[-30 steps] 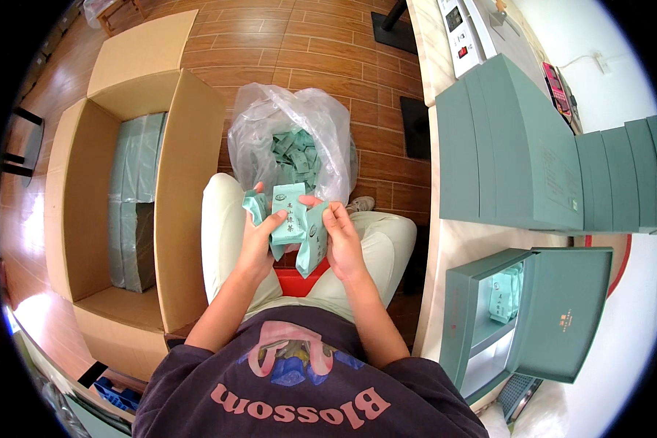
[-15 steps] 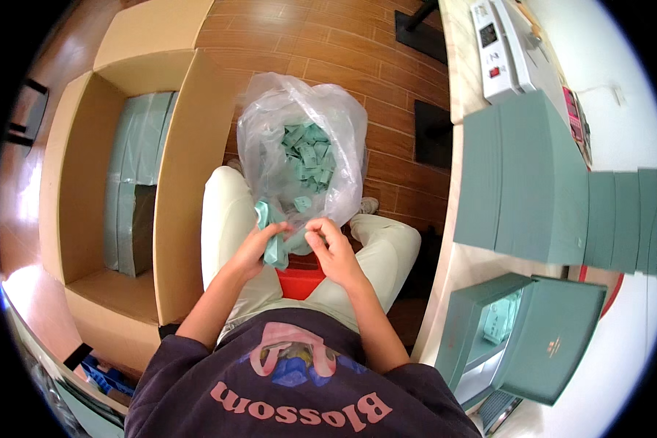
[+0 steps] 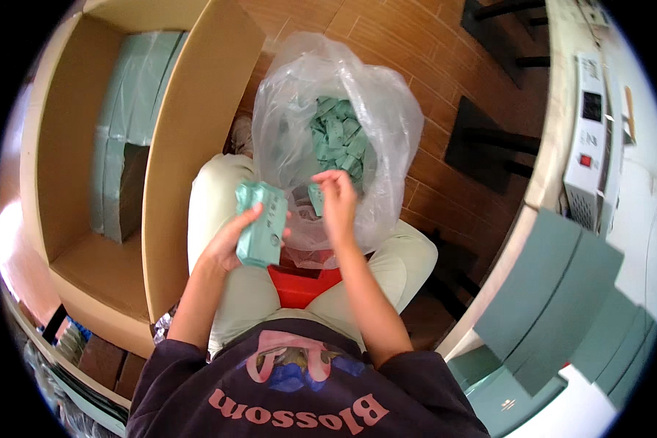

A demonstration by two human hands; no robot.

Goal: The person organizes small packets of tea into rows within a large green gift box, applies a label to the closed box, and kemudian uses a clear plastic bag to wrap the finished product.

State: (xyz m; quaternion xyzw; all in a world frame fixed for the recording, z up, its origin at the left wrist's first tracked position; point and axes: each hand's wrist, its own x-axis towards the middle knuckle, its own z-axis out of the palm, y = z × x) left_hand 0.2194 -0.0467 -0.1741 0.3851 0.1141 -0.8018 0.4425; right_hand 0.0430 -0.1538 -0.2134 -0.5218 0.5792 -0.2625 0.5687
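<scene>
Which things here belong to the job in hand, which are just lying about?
In the job:
green packets, held in the left hand
clear plastic bag of loose packets, right hand at its opening
perhaps the green boxes at right

Seemingly lying about:
white machine with red switch
black floor base
cardboard box, untouched

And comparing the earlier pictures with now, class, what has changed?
The right hand has left the green packets and moved forward to the plastic bag; whether it grips the packet at its fingertips is unclear. The left hand still holds green packets. The cardboard box stays on the left.
</scene>
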